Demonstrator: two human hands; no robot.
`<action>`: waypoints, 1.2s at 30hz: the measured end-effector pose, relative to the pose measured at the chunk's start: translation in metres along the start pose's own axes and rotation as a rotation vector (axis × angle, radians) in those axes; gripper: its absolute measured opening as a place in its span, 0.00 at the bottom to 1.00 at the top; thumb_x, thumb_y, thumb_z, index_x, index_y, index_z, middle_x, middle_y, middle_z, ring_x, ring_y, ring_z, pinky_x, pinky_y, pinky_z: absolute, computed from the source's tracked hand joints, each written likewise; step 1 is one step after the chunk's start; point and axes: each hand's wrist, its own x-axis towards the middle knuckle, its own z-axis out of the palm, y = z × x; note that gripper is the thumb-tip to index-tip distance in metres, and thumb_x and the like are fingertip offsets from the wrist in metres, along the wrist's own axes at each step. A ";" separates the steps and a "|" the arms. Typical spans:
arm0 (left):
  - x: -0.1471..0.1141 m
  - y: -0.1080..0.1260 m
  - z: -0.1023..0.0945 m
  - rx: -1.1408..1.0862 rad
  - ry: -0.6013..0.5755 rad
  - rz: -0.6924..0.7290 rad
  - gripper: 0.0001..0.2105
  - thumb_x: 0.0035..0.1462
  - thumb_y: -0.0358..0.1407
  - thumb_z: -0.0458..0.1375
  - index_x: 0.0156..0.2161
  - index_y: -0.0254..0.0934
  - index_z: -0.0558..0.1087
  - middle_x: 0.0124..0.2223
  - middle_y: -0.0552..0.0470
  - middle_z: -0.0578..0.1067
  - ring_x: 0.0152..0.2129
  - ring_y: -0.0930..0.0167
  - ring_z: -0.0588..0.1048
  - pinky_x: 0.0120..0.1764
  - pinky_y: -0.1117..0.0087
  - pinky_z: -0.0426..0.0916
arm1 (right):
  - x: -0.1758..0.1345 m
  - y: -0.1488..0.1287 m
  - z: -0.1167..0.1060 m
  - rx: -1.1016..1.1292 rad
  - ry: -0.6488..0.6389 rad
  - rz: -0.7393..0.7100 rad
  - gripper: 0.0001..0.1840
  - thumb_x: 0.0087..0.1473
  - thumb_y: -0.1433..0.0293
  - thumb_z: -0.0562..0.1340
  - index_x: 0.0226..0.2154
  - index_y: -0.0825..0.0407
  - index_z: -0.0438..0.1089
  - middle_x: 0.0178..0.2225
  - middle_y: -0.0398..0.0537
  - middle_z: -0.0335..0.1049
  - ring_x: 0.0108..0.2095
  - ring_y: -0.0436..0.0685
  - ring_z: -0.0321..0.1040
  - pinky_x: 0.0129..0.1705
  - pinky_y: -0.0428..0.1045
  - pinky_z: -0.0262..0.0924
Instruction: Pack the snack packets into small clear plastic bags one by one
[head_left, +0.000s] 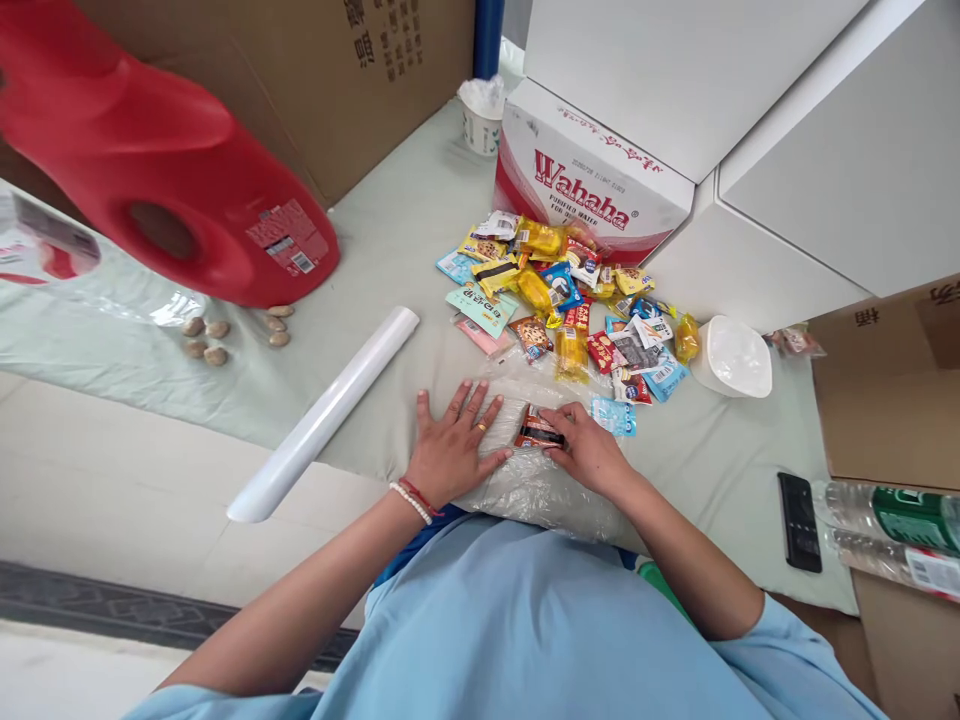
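Note:
A clear plastic bag (555, 500) lies spread over the near edge of the cloth, against my blue shirt. My left hand (454, 440) presses flat on the bag's left side, fingers spread, holding nothing. On the bag sits a small brown-red wrapped snack packet (534, 428); my right hand (592, 450) has its thumb and fingers closed on the packet's right end. Just beyond both hands is a heap of wrapped snacks, among them a yellow packet (571, 352) and a pale green packet (484, 308). A light blue packet (615, 415) lies beside my right hand.
A white film roll (326, 415) lies to the left, near several walnut-like pieces (215, 355) and a red jug (247, 200). Behind the heap stands a Wahaha carton (592, 180). At right are a white tub (733, 357), a phone (799, 522) and bottles (892, 510).

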 end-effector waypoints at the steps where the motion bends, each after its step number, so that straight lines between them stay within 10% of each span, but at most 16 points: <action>1: 0.000 0.000 0.001 -0.003 0.001 -0.001 0.36 0.67 0.58 0.50 0.73 0.44 0.54 0.76 0.41 0.50 0.73 0.49 0.51 0.66 0.28 0.25 | 0.003 0.000 -0.007 0.009 -0.019 -0.007 0.37 0.59 0.65 0.68 0.68 0.43 0.61 0.61 0.55 0.63 0.54 0.62 0.71 0.50 0.53 0.66; 7: -0.001 -0.001 0.003 0.002 0.013 0.000 0.38 0.67 0.58 0.48 0.74 0.41 0.52 0.76 0.41 0.50 0.73 0.51 0.49 0.67 0.30 0.24 | 0.073 -0.019 -0.065 -0.070 0.318 0.116 0.24 0.70 0.58 0.53 0.61 0.51 0.69 0.55 0.59 0.72 0.54 0.65 0.71 0.54 0.55 0.65; 16: 0.000 0.000 0.002 0.023 0.000 0.002 0.37 0.67 0.57 0.48 0.74 0.42 0.53 0.75 0.39 0.51 0.73 0.49 0.50 0.66 0.27 0.27 | 0.154 -0.037 -0.087 -0.099 0.158 0.344 0.23 0.58 0.58 0.66 0.50 0.56 0.77 0.51 0.64 0.77 0.51 0.67 0.74 0.49 0.54 0.66; 23: 0.000 0.001 0.001 0.046 0.002 0.011 0.36 0.67 0.57 0.48 0.73 0.41 0.54 0.75 0.38 0.52 0.72 0.49 0.52 0.66 0.28 0.29 | 0.153 -0.009 -0.080 0.335 0.281 0.270 0.16 0.50 0.66 0.69 0.41 0.58 0.78 0.33 0.47 0.77 0.34 0.54 0.70 0.39 0.47 0.63; 29: 0.001 0.002 0.001 0.043 0.001 0.001 0.36 0.67 0.57 0.49 0.73 0.41 0.55 0.75 0.38 0.53 0.72 0.48 0.52 0.66 0.28 0.30 | 0.107 0.016 -0.098 0.724 0.569 -0.056 0.20 0.55 0.64 0.65 0.47 0.58 0.75 0.36 0.45 0.75 0.35 0.53 0.69 0.41 0.48 0.64; 36: 0.001 0.002 0.000 0.017 -0.004 0.000 0.36 0.67 0.57 0.48 0.73 0.42 0.55 0.76 0.39 0.51 0.73 0.50 0.50 0.67 0.29 0.30 | 0.011 -0.004 -0.058 0.107 0.405 -0.090 0.15 0.61 0.62 0.66 0.49 0.49 0.77 0.42 0.52 0.76 0.44 0.62 0.71 0.46 0.53 0.64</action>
